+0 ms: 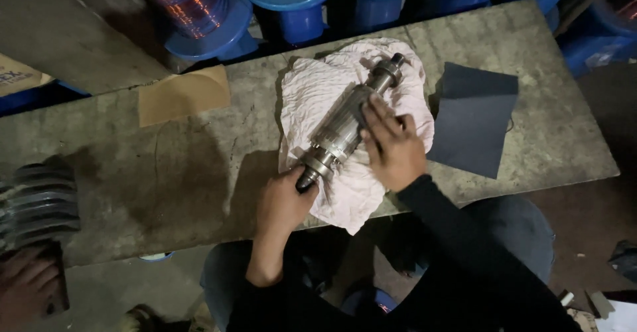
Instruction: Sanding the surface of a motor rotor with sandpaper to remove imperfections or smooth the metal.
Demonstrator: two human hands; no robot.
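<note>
Left hand [282, 202] grip closed on ribbed steel rotor [345, 126] shaft; right hand [393, 143] flat atop, open.

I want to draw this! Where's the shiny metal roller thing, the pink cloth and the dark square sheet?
metal rotor [342, 130]: head view, on its ribbed middle section.
pink cloth [312, 86]: head view, on the crumpled part left of the rotor.
dark sheet [472, 116]: head view, on its flat middle.

Tan cardboard box [20, 76] at left edge, partly hidden
</note>
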